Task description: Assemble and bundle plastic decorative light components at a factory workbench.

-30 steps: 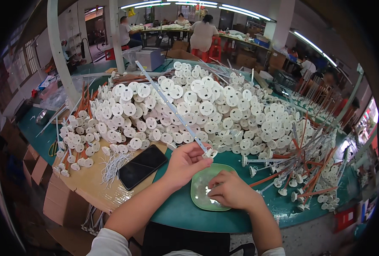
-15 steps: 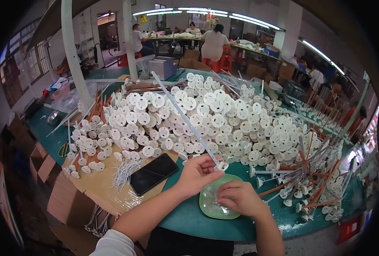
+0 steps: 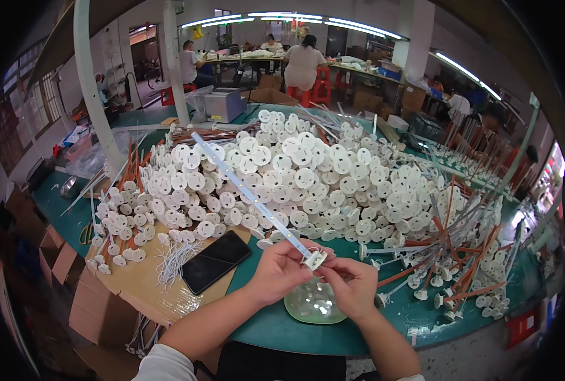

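Just over the far edge of the green bowl [image 3: 314,320], a pale strip [image 3: 251,195] is held by the left hand [image 3: 279,276], its lower end pinched between thumb and fingers, right where a white fitting [image 3: 316,259] is joined. The grip is taken low, it seems, so that the fitting is steadied while the long free length is left leaning up and leftward, clear of both hands. At the fitting's right side, the right hand [image 3: 351,289] is met: thumb and forefinger are pressed together there, but whether a tiny piece is pinched between them cannot be told. Both hands are held close, probably so that so small a part can be managed precisely.

The bowl itself is set on the green desk [image 3: 270,330] directly beneath, with shiny clear bits inside, likely kept there for an easy reach. Beyond the bowl, a great heap of white discs [image 3: 282,178] is piled; to its right, more strips [image 3: 454,267] are splayed in a tangle. Left of the bowl, a black phone [image 3: 216,261] and a bundle of thin white wires [image 3: 173,263] are laid on brown cardboard [image 3: 139,279], apparently out of the hands' way.
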Demonstrator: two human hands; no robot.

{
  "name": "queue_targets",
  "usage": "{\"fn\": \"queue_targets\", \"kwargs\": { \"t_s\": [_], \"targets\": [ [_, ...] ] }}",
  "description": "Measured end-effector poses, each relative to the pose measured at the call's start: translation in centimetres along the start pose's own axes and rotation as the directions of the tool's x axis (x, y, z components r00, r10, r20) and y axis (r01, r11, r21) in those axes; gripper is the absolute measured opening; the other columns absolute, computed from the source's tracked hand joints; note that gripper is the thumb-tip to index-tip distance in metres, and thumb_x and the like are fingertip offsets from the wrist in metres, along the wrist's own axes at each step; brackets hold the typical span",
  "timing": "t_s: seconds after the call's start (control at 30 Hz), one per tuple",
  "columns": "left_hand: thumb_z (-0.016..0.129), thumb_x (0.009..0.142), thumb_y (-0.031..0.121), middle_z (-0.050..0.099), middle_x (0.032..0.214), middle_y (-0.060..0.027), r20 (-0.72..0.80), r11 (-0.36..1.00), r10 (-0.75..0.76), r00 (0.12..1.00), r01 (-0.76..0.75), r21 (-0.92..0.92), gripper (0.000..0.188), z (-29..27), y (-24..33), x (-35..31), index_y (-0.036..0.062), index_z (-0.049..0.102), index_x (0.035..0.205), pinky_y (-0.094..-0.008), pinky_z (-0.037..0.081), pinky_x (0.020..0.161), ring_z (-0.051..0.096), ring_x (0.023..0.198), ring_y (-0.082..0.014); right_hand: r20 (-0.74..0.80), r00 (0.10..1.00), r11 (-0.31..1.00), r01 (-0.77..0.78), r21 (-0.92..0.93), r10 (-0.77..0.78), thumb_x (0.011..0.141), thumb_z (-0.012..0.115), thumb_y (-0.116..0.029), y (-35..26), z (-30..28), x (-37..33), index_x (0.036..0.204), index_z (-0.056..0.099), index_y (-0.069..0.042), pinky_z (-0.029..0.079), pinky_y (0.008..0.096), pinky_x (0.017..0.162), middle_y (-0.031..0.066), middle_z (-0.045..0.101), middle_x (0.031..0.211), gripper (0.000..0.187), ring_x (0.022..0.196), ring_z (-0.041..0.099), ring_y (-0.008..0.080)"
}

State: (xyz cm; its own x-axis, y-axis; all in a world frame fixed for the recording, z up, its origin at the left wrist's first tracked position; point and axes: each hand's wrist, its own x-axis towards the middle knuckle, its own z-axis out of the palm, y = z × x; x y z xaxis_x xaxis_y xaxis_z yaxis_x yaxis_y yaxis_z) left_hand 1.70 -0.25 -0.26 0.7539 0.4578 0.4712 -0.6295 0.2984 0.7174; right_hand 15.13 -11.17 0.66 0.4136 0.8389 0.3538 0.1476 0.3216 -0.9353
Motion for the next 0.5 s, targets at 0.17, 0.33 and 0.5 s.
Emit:
{"fn": "queue_targets", "kwargs": {
  "t_s": [0.17, 0.33, 0.5],
  "targets": [
    [0.074, 0.081, 0.014, 0.060, 0.117, -0.0174, -0.045, 0.997, 0.069, 0.997, -0.070, -0.017, 0.044, 1.6, 1.1, -0.2, 0.0036, 0.053, 0.119, -0.0403, 0.044, 0.095, 0.057, 0.109, -0.0255, -0.029, 0.999, 0.998, 0.024, -0.062, -0.026, 0.081, 0.067, 0.006, 0.0, 1.5, -0.6, 0.095, 0.067, 0.008, 0.057, 0.0265, 0.071, 0.0120, 0.070, 0.087, 0.014, 0.078, 0.069, 0.0158],
    [0.074, 0.082, 0.013, 0.059, 0.119, -0.0158, -0.051, 0.998, 0.038, 0.998, -0.041, -0.056, 0.044, 1.3, 0.7, -0.2, 0.0032, 0.052, 0.119, -0.0377, 0.043, 0.096, 0.056, 0.111, -0.0244, -0.012, 1.000, 0.999, 0.012, -0.052, -0.013, 0.083, 0.066, 0.006, 1.0, 1.5, -0.9, 0.095, 0.066, 0.008, 0.057, 0.0262, 0.069, 0.0122, 0.069, 0.089, 0.012, 0.076, 0.068, 0.0155],
    [0.071, 0.082, 0.008, 0.058, 0.120, -0.0136, -0.061, 0.992, 0.048, 0.997, -0.055, -0.112, 0.042, 1.1, 1.0, -0.6, 0.0027, 0.051, 0.119, -0.0392, 0.037, 0.107, 0.052, 0.122, -0.0246, 0.075, 0.918, 0.823, 0.383, -0.419, -0.389, 0.074, 0.070, 0.002, 0.1, 1.4, -0.5, 0.084, 0.068, 0.002, 0.054, 0.0294, 0.061, 0.0125, 0.069, 0.077, 0.010, 0.067, 0.069, 0.0230]
  ]
}}
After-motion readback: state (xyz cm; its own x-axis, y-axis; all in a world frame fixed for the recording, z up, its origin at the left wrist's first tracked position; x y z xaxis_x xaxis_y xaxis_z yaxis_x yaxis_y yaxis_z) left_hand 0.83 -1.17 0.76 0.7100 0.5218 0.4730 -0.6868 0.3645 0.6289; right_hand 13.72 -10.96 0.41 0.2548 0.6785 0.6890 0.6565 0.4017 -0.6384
